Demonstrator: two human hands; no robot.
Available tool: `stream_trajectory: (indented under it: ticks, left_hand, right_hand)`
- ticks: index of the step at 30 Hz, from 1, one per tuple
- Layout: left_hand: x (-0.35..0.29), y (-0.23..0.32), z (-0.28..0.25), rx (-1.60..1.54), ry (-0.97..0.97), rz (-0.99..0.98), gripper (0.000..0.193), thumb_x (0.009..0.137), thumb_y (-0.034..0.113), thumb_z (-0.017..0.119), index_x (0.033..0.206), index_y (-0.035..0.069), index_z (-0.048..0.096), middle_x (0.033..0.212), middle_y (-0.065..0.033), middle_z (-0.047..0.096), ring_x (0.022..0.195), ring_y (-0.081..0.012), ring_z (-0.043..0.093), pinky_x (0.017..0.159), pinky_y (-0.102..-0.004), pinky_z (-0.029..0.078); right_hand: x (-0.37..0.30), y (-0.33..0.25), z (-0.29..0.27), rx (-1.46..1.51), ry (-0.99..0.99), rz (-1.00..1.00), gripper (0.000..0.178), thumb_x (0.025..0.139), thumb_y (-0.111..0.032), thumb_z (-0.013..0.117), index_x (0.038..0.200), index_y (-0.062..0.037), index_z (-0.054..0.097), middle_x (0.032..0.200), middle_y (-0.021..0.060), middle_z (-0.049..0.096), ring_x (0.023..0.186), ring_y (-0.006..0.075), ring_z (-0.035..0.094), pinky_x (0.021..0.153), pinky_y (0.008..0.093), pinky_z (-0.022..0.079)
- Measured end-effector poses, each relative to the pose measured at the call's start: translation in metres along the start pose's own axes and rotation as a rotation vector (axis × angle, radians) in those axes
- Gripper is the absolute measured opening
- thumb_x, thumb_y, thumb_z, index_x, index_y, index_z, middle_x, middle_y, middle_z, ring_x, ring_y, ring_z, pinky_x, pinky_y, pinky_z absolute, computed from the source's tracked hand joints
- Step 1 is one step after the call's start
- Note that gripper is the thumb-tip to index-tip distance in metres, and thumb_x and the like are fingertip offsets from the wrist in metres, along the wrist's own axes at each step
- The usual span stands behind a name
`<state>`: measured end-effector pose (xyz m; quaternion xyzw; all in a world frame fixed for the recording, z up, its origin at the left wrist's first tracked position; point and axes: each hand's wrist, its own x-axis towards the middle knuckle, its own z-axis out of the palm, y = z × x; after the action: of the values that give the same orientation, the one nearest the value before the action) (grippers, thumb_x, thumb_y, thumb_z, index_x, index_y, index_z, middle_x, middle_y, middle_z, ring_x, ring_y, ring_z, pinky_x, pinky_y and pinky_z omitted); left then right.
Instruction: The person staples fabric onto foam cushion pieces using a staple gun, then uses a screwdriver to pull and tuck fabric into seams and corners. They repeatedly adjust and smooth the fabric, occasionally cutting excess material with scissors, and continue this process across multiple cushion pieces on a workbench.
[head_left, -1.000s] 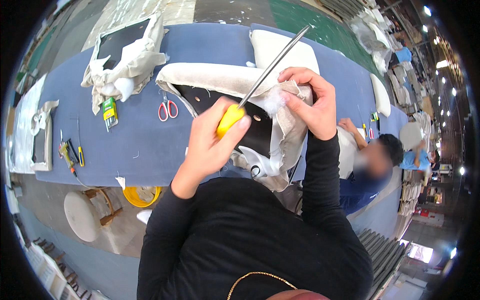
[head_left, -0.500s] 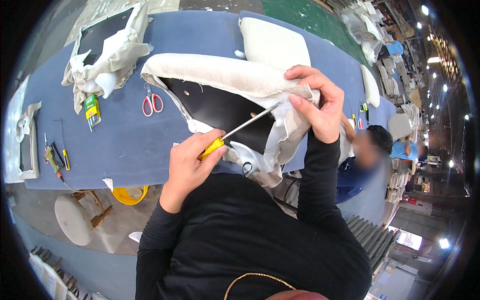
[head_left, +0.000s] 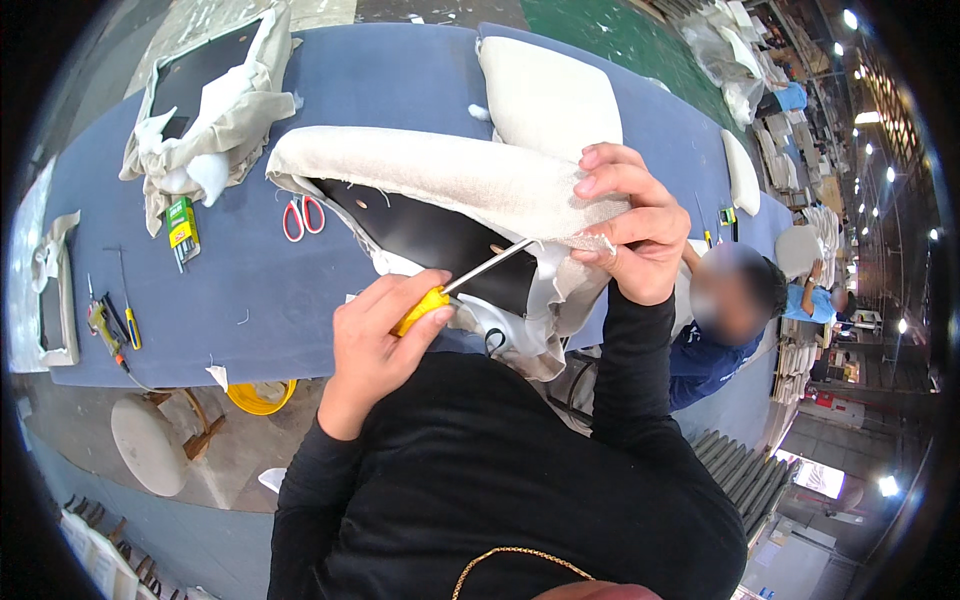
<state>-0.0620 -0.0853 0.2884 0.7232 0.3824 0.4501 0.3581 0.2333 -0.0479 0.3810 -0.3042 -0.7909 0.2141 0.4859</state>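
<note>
My left hand [head_left: 385, 335] is closed round the yellow handle of a screwdriver [head_left: 490, 266], its metal shaft pointing up and right. The tip reaches the fabric edge at the right corner of a seat cushion [head_left: 430, 168]. This cushion has beige cloth, white wadding and a black underside panel [head_left: 410, 232] facing me. My right hand [head_left: 640, 220] pinches the cloth at that corner, thumb below and fingers on top. Loose white lining [head_left: 500, 318] hangs along the cushion's near side.
On the blue table [head_left: 250, 280] lie red-handled scissors [head_left: 303, 217], a green-yellow box [head_left: 182, 230], a glue gun [head_left: 103, 325] and another screwdriver [head_left: 132, 325]. A part-covered cushion [head_left: 215, 95] sits far left, a finished one [head_left: 550, 90] behind. A person [head_left: 725, 320] is at the right.
The cushion has tilted and shifted slightly toward me on its right side. My right hand has moved a little lower with the corner, and the screwdriver's tip has come down and left.
</note>
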Motion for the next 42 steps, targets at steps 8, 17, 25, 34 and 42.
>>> stream_trajectory:
  ticks: [8,17,25,34,42]
  left_hand:
    - [0.008,0.028,-0.053,0.146,-0.108,0.008,0.033,0.080,0.013,0.086,0.112,0.008,0.081,0.085,-0.0093,0.075,0.070,-0.0238,0.071,0.063,-0.0318,0.054]
    - [-0.005,0.062,-0.077,0.294,-0.237,-0.049,0.037,0.077,0.019,0.087,0.111,0.005,0.082,0.087,-0.0106,0.076,0.071,-0.0234,0.071,0.064,-0.0315,0.054]
    - [0.010,0.108,-0.092,0.349,-0.370,-0.120,0.039,0.081,0.022,0.083,0.110,-0.003,0.079,0.089,-0.0166,0.075,0.072,-0.0221,0.069,0.066,-0.0303,0.051]
    - [-0.003,0.097,-0.117,0.336,-0.381,-0.131,0.040,0.079,0.029,0.087,0.107,0.002,0.081,0.081,-0.0110,0.073,0.066,-0.0218,0.066,0.060,-0.0309,0.049]
    - [-0.023,0.083,-0.138,0.258,-0.390,-0.216,0.045,0.080,0.040,0.086,0.102,0.001,0.082,0.075,-0.0092,0.071,0.062,-0.0196,0.063,0.058,-0.0295,0.046]
  right_hand:
    - [-0.009,-0.008,0.011,0.197,-0.024,0.044,0.040,0.067,0.000,0.085,0.107,-0.0036,0.082,0.136,0.0210,0.068,0.135,0.0445,0.060,0.112,0.0522,0.047]
    - [-0.025,-0.019,0.024,0.240,-0.059,0.408,0.094,0.056,-0.019,0.093,0.144,-0.0075,0.063,0.150,0.0159,0.062,0.133,0.0292,0.065,0.112,0.0393,0.048]
    - [-0.035,-0.045,0.032,0.206,-0.110,0.397,0.087,0.055,-0.016,0.093,0.137,-0.0070,0.066,0.149,0.0213,0.062,0.130,0.0344,0.067,0.105,0.0389,0.052]
    - [-0.047,-0.050,0.045,0.230,-0.098,0.404,0.096,0.057,-0.016,0.094,0.145,-0.0019,0.059,0.152,0.0233,0.058,0.136,0.0370,0.063,0.107,0.0410,0.053]
    - [-0.048,-0.049,0.050,0.275,-0.135,0.350,0.092,0.055,-0.014,0.091,0.141,0.0020,0.062,0.150,0.0271,0.058,0.141,0.0399,0.058,0.112,0.0443,0.048]
